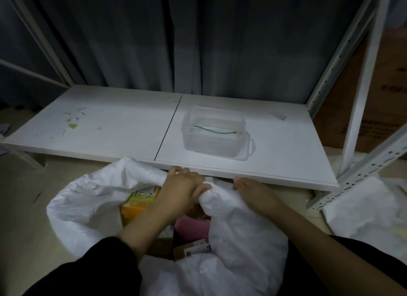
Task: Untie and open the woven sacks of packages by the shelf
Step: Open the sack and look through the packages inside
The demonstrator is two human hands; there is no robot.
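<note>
Left hand (180, 185) clamps sack (92, 198) rim below shelf (110, 124), spreading mouth; right hand (253, 190) grip: can't tell.

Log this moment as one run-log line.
left hand: grips sack rim | right hand: on sack | woven sack: mouth open, packages visible | clear tub: on shelf

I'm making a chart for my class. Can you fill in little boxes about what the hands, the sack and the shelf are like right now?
left hand: grips the bunched rim of the white woven sack
right hand: rests on the sack's rim, grip unclear
sack: open, on the floor by the shelf
inside: yellow package, pink package, brown box
on shelf: clear plastic box with a green tie in it
second sack: on the right
</note>
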